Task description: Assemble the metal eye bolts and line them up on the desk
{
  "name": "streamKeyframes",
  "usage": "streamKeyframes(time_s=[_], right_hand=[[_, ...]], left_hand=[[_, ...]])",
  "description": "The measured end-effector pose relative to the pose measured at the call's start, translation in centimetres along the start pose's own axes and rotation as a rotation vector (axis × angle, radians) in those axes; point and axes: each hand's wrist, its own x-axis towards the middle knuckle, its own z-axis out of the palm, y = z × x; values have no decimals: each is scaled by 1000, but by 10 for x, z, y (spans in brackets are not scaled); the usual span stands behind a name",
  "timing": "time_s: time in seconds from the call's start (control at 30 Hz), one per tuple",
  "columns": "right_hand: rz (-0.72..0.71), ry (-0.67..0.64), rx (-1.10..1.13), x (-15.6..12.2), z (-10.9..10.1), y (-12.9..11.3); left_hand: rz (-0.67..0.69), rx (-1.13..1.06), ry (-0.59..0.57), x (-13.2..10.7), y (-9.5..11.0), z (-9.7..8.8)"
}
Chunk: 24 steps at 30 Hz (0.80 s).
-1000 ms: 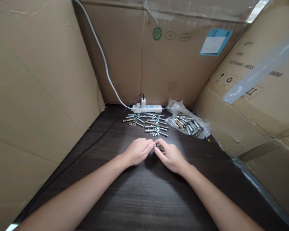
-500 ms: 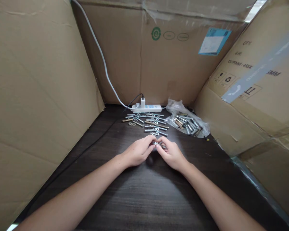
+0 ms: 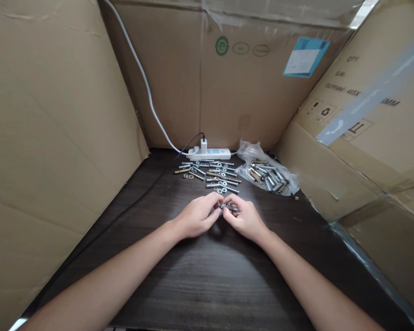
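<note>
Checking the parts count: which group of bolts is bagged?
The right-hand pile, in a clear plastic bag beside the cardboard wall. The loose bolts before the power strip lie bare on the table. The left hand and right hand pinch one bolt.

Your left hand [image 3: 197,215] and right hand [image 3: 244,219] meet near the middle of the dark tabletop [image 3: 207,285]. The fingers [image 3: 216,202] of both are pinched on a small bolt [image 3: 228,208] held between them. Just beyond lies a spread of loose bolts and washers [image 3: 212,174], and to its right a clear plastic bag [image 3: 267,174] with more bolts inside. A white power strip [image 3: 210,154] sits against the back cardboard wall [image 3: 179,92], and its white cable [image 3: 141,78] climbs up to the left. Cardboard closes you in on both sides, and a blue label [image 3: 305,57] is stuck to the back wall.
</note>
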Motion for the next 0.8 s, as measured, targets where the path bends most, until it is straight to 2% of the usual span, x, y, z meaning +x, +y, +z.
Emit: streamKeyframes(time_s=[0.57, 0.8], right_hand=[[18, -7, 131, 0, 1, 3], [-16, -31, 121, -2, 3, 1]], left_hand=[[-47, -24, -47, 0, -4, 4], [-41, 82, -41, 2, -10, 7]])
